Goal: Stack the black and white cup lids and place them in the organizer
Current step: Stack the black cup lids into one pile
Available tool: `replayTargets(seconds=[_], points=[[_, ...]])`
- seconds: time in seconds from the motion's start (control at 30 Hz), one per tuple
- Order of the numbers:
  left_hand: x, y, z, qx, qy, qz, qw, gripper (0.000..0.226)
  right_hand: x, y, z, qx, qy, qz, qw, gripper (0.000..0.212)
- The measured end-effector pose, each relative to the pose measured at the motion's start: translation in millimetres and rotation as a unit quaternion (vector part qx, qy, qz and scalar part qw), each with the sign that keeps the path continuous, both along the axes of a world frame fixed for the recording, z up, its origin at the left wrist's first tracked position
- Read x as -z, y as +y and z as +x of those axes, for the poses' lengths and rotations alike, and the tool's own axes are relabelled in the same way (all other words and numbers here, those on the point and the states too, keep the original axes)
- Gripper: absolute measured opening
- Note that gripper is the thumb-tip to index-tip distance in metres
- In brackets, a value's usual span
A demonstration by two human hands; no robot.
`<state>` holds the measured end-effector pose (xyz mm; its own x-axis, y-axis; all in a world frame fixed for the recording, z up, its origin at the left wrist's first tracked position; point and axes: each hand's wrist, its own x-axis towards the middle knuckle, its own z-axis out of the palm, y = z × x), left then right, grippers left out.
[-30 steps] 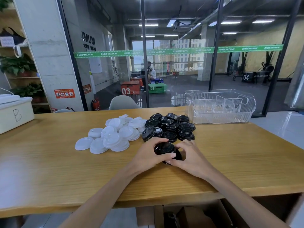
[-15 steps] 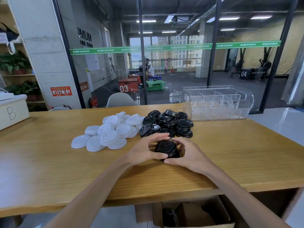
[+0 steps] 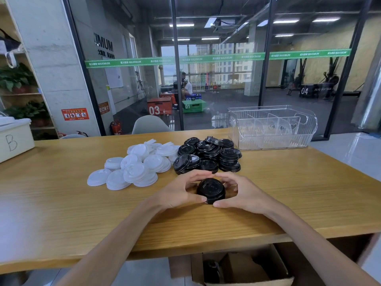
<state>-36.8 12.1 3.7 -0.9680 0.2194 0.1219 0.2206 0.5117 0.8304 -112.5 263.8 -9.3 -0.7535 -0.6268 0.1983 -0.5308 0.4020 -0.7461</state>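
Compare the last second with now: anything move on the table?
Little changed. Both hands, left hand and right hand, keep their grip around the small stack of black plastic cup lids on the wooden table, fingers now ringing it more evenly. The loose white lid pile, black lid pile and clear plastic organizer stayed put; only the camera shifted.

Looks like a gym's front office or lounge. Past the glass wall (image 3: pixel 222 83) at 12 o'clock there are numbered plyo boxes (image 3: pixel 159 105), a rubber floor and someone sitting out there. A green "MAXIMUM" strip (image 3: pixel 218 58) runs across the glass, plant shelves (image 3: pixel 18 93) sit at 10 o'clock, and a wooden table (image 3: pixel 61 203) is up front.
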Motion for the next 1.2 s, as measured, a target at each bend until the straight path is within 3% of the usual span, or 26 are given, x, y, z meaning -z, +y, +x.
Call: replayTargets(seconds=[0.2, 0.37, 0.73, 0.93, 1.2], points=[[3, 8, -2, -0.03, 0.002, -0.007, 1.0, 0.085, 5, -1, 2, 0.023, 0.013, -0.017, 1.0, 0.091], [6, 9, -3, -0.073, 0.022, 0.014, 0.997, 0.074, 4, -2, 4, 0.031, 0.014, -0.014, 0.999, 0.095], [1, -6, 7, -0.042, 0.042, -0.021, 0.998, 0.051, 6, -4, 2, 0.05, 0.012, -0.013, 0.999, 0.085], [6, -5, 7, -0.036, 0.063, -0.046, 0.996, 0.057, 5, -4, 4, 0.034, 0.015, -0.016, 0.999, 0.086], [8, -4, 9, -0.061, 0.06, -0.1, 0.991, 0.065, 4, -5, 4, 0.046, 0.033, -0.001, 0.998, 0.063]])
